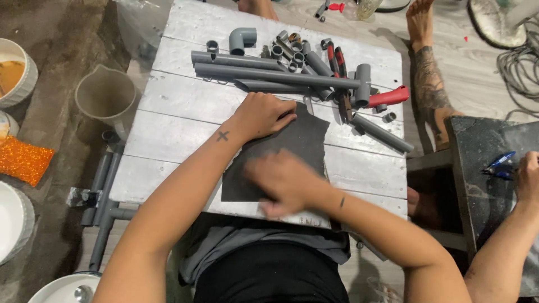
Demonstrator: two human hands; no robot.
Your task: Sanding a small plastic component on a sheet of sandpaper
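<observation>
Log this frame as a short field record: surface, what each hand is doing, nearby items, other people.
surface: whitewashed wooden plank board
left hand: pressed flat on the top of a dark grey rough-edged abrasive sheet
right hand: motion-blurred, on the sheet's lower part; whether it holds anything cannot be told
behind sheet: grey plastic pipes, an elbow fitting, short couplings, red-handled tools
left of board: grey jug, orange scouring pad
others: a second person's hand near blue-handled pliers on a dark stool; a bare foot
</observation>
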